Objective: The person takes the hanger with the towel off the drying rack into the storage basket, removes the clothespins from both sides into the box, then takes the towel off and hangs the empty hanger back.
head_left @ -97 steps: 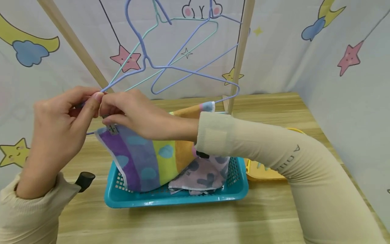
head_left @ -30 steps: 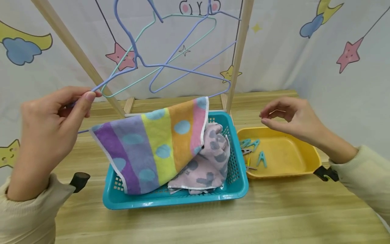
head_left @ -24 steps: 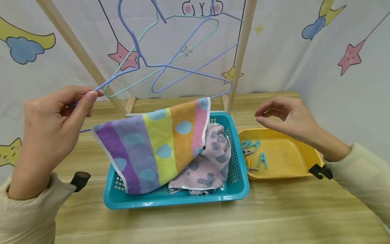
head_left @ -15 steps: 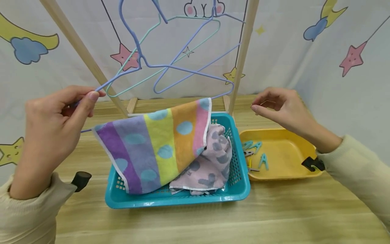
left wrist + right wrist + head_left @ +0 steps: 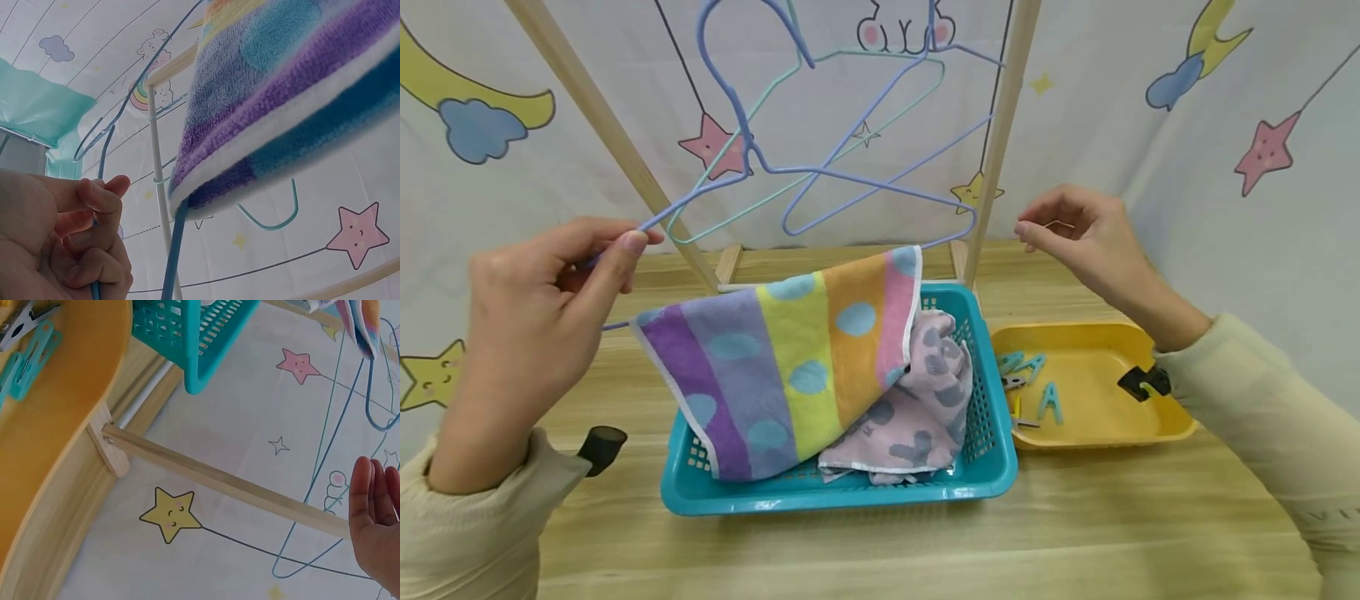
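My left hand (image 5: 538,304) grips one shoulder of a blue-violet clothes hanger (image 5: 865,177), thumb and fingers pinched round the wire. Over the hanger's lower bar is draped a small striped towel (image 5: 778,375) in purple, yellow, orange and pink with blue dots. In the left wrist view the bar comes out past the towel's white-edged fold (image 5: 281,119). My right hand (image 5: 1086,237) is raised to the right of the hanger, fingers loosely bent, apart from towel and wire. The right wrist view catches only part of that hand (image 5: 378,519).
Below the towel stands a teal basket (image 5: 842,502) with a pink-and-grey cloth (image 5: 917,417) in it. To its right lies a yellow tray (image 5: 1105,442) with several clothespins (image 5: 1051,403). Behind, a wooden rack (image 5: 996,150) carries further hangers, one of them mint green (image 5: 737,214).
Beside the left hand at first, my right hand has gone off to the right, then risen and drifted slightly left. The left hand still holds the hanger; the towel hangs much as before.
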Tool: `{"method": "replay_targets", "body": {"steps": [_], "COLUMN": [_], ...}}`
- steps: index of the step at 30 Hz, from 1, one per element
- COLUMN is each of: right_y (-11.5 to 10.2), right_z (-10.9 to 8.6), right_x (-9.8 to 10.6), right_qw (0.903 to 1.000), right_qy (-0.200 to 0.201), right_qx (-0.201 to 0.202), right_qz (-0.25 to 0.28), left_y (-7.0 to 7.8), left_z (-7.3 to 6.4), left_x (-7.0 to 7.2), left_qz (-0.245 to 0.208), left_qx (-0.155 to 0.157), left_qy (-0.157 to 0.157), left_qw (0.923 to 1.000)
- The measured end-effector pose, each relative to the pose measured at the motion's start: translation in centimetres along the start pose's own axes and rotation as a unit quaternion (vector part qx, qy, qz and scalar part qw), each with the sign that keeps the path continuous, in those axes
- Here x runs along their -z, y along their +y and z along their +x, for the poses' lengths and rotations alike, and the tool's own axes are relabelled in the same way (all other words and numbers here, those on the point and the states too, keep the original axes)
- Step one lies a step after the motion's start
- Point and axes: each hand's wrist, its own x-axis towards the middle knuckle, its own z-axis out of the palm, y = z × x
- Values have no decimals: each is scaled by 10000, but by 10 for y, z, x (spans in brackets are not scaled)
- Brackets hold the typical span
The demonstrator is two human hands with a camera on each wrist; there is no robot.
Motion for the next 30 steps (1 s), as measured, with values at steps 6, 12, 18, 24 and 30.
{"method": "replay_targets", "body": {"steps": [6,12,18,24,30], "right_y": [11,15,9,-6,-23], "right_z": [17,30,33,30,27], "right_x": [1,-4,-13,-25,-42], "right_qw": [9986,9949,9938,9931,9806], "right_qy": [484,732,822,883,367], "right_qx": [-187,-207,72,693,1923], "right_qz": [20,655,743,344,34], "left_y": [-1,-2,-2,-1,0], "left_z": [-1,-1,-1,0,-1], "left_x": [0,-1,0,1,1], "left_qz": [10,17,27,71,43], "left_qx": [11,10,6,31,74], "left_qy": [-11,-20,-10,-5,-19], "left_qw": [10000,10000,10000,10000,10000]}}
